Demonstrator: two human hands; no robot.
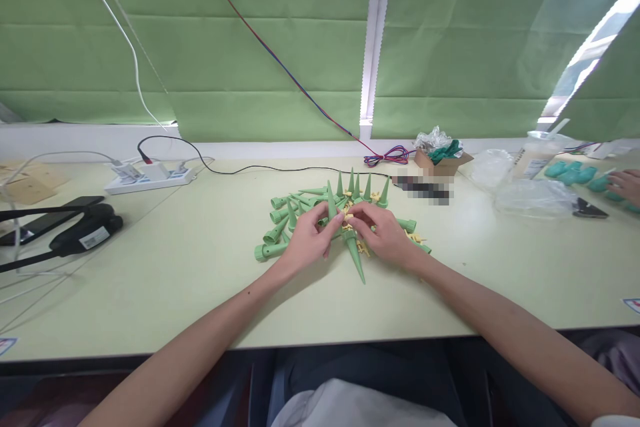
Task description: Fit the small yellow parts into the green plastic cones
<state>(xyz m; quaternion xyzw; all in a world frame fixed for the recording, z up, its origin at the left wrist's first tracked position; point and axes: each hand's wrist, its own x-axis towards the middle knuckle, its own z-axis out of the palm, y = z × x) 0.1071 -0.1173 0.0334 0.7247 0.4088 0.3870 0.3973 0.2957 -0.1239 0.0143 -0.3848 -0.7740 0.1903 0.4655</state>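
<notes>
Over the middle of the table, my two hands meet above a pile of green plastic spikes [274, 233]. My left hand [311, 238] is closed, its thumb and fingers around an upright green spike [331, 199]. A small yellow plastic piece [349, 217] sits in the pinched fingertips of my right hand [384, 235], touching the left thumb. Just below the fingertips, another green spike [355, 259] points toward me; whether a hand holds it, I cannot tell. Behind the hands several spikes stand upright [369, 188]. Loose yellow pieces [417, 238] lie by the right wrist.
A white power strip [150, 178] and a black strapped device [87, 230] lie at left. Toward the back right are a small cardboard box [443, 165], clear plastic bags [535, 198] and a drink cup [536, 155]. Another person's hand [626, 185] is near teal objects [573, 173].
</notes>
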